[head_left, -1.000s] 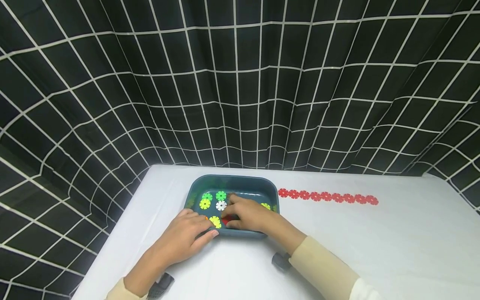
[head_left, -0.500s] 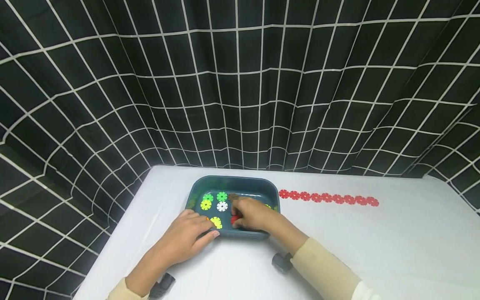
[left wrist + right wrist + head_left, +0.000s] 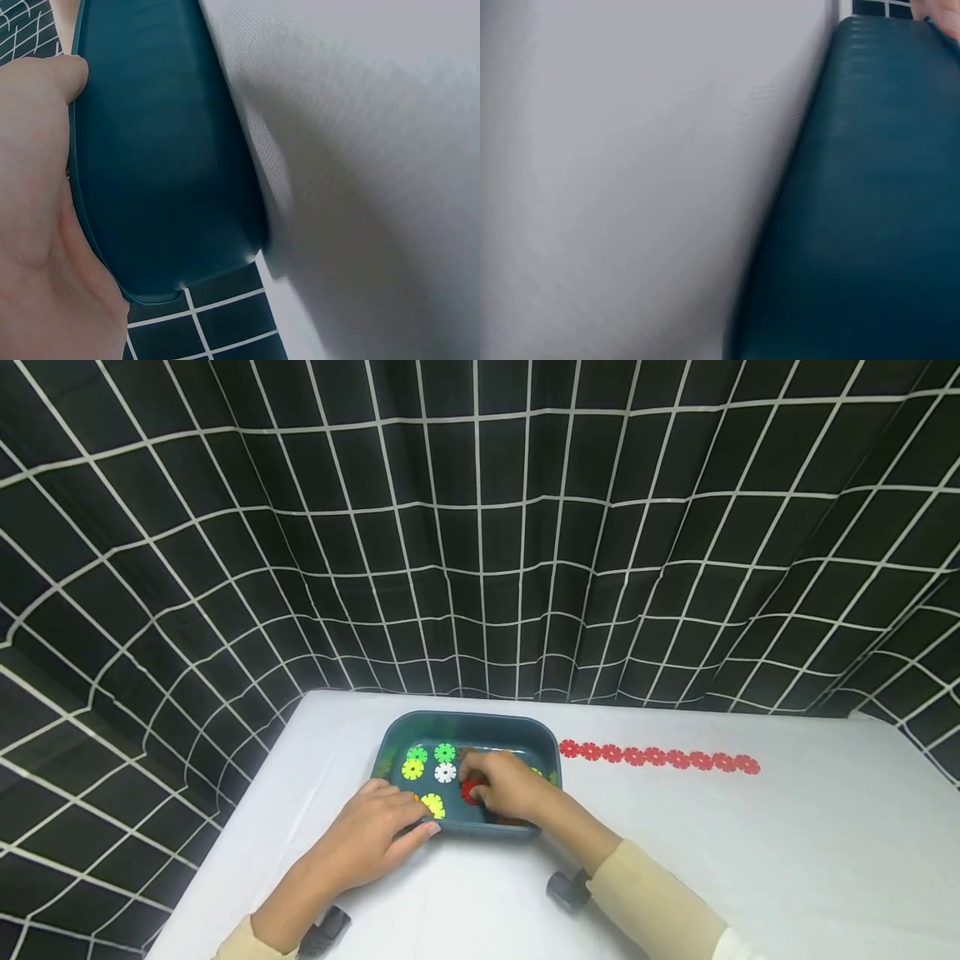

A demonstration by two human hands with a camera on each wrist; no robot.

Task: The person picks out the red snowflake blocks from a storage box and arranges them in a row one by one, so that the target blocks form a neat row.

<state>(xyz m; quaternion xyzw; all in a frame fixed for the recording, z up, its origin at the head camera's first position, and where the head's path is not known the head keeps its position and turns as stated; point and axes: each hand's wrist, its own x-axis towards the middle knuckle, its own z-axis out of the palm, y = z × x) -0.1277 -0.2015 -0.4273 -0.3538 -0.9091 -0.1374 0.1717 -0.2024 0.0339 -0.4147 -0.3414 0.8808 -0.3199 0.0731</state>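
A dark teal tray (image 3: 457,828) holds several notched plastic discs. My left hand (image 3: 378,831) grips its near-left rim, fingers over the edge inside and thumb along the outside. In the left wrist view the thumb (image 3: 71,75) lies at the rim of the tray (image 3: 165,150). Inside the tray, my right hand (image 3: 510,787) pinches a red notched disc (image 3: 469,792) between thumb and fingers. Left of it lie a white disc (image 3: 446,772), green discs (image 3: 445,752) and yellow discs (image 3: 432,806). The right wrist view shows only the tray's outer wall (image 3: 862,187), not the right fingers.
A row of several red discs (image 3: 656,757) runs rightward from the tray across the white tablecloth (image 3: 750,843). Dark wrist cameras (image 3: 568,891) sit under both forearms. A black curtain with a white grid (image 3: 502,543) hangs behind the table.
My right hand has drawn slightly right within the tray and lifted a red disc's edge between its fingers. Another reddish piece now shows beneath that hand. The left hand stays at the rim.
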